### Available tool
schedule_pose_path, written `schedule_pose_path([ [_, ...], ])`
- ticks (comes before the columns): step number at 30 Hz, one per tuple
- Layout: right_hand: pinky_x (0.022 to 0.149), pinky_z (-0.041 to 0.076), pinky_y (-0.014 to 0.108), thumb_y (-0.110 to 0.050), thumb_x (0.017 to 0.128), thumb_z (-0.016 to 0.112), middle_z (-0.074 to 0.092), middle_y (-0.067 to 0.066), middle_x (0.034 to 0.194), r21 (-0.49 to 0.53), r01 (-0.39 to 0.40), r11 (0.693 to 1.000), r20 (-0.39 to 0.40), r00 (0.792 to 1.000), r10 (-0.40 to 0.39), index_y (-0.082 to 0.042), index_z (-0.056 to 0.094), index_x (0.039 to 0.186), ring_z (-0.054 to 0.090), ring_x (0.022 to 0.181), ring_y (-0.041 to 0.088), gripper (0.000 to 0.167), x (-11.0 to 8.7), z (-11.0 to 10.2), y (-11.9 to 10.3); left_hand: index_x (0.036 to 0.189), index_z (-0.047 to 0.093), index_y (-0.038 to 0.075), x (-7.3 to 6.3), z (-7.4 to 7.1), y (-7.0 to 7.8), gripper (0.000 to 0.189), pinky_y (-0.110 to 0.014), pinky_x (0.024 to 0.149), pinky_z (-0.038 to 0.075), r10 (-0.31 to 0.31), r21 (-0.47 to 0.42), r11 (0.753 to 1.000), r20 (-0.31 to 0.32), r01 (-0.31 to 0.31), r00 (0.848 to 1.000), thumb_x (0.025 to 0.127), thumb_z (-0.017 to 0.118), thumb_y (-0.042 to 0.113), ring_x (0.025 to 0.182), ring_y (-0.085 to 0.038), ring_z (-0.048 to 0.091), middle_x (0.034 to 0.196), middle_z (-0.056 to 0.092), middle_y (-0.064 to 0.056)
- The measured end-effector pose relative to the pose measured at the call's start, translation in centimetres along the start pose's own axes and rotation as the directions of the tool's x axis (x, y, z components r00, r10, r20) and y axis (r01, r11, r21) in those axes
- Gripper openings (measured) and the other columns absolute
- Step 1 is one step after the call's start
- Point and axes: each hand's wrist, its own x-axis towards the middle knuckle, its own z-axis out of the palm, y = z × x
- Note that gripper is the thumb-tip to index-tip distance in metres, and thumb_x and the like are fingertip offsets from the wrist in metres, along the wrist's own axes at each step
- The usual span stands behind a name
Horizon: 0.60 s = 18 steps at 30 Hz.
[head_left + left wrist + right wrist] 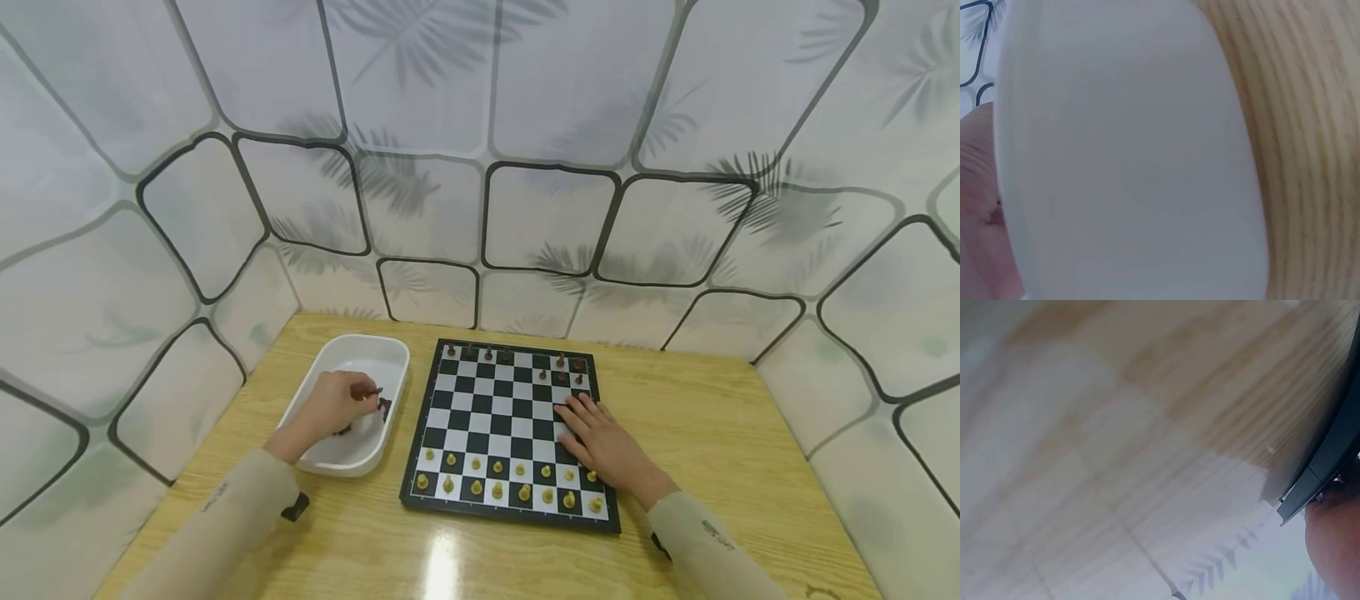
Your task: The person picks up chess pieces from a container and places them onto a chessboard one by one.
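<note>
My left hand (341, 402) is over the white plastic tub (352, 460), with thumb and fingers pinching a small dark chess piece (377, 391). More dark chess pieces (385, 410) lie in the tub, partly hidden by the hand. My right hand (596, 437) rests flat, fingers spread, on the right edge of the black-and-white chessboard (480, 403). Gold chess pieces (497, 491) stand in two rows on the near side. Reddish-dark chess pieces (488, 353) stand along the far row, with three more in front at the right. The left wrist view mostly shows the tub's outer wall (1135, 150).
Both tub and board stand on a light wooden table (697, 417), the tub left of the board. A patterned wall covering (547, 217) encloses the table at the back and sides. In the right wrist view, the board's dark edge (1329, 444) shows beside the wooden surface.
</note>
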Motion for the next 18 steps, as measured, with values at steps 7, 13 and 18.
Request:
schedule_pose_path([
  [7, 0.126, 0.028, 0.063, -0.041, 0.111, 0.05, 0.039, 0.023, 0.166, 0.0, 0.005, 1.0, -0.006, 1.0, -0.005, -0.007, 0.046, 0.159, 0.03, 0.157, 0.045, 0.059, -0.1, 0.0, 0.1, 0.106, 0.081, 0.002, 0.5, -0.2, 0.6, 0.016, -0.036, 0.074, 0.059, 0.054, -0.037, 0.998, -0.109, -0.059, 0.993, 0.094, 0.073, 0.01, 0.082, -0.018, 0.072, 0.094, 0.081, -0.01],
  [13, 0.126, 0.028, 0.063, -0.042, 0.111, 0.05, 0.039, 0.023, 0.166, 0.005, 0.003, 1.0, -0.005, 1.0, -0.003, -0.007, 0.046, 0.159, 0.03, 0.157, 0.045, 0.059, -0.1, -0.1, 0.0, 0.102, 0.081, 0.005, 1.2, -0.4, 1.8, 0.011, -0.029, 0.071, 0.056, 0.061, -0.096, 0.993, -0.149, -0.075, 0.987, 0.094, 0.076, 0.011, 0.08, -0.016, 0.07, 0.091, 0.08, -0.007],
  [18, 0.126, 0.027, 0.063, -0.043, 0.111, 0.049, 0.038, 0.022, 0.167, 0.008, 0.0, 1.0, 0.006, 1.0, 0.0, -0.008, 0.045, 0.16, 0.029, 0.158, 0.045, 0.06, 0.0, 0.0, 0.1, 0.098, 0.081, 0.006, 1.8, -0.2, 2.8, 0.008, -0.028, 0.071, 0.055, 0.076, -0.117, 0.989, -0.163, -0.096, 0.984, 0.091, 0.08, 0.01, 0.078, -0.015, 0.068, 0.089, 0.078, -0.007],
])
